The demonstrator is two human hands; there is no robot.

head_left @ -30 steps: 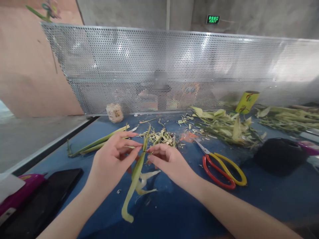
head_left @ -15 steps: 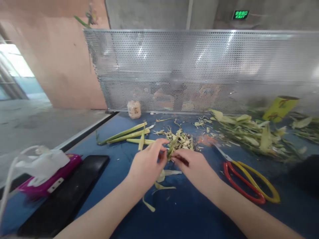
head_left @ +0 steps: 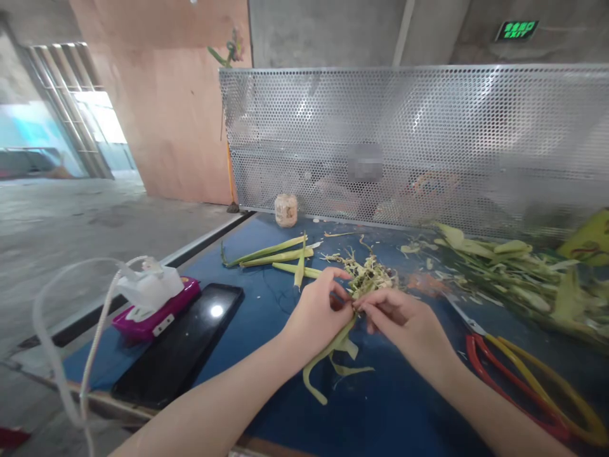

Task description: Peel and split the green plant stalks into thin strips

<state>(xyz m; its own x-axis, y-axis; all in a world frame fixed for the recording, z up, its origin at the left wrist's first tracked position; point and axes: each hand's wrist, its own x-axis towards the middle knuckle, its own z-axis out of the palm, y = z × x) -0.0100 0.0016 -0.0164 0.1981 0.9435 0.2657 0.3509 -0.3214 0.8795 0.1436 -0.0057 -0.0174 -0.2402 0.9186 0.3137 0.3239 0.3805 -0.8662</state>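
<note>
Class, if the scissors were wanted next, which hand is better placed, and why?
Probably the right hand: the scissors lie on its side, while the left hand is farther away. Both hands are at the leaf strip, so neither looks freer.

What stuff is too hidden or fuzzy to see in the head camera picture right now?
In the head view:
- Green leaf: upper part hidden by the left hand and right hand.
- Yellow container: cut off by the right edge.
- Things behind the perforated screen: blurred by it.
- Exit sign: upper characters too small, blurry.
</note>
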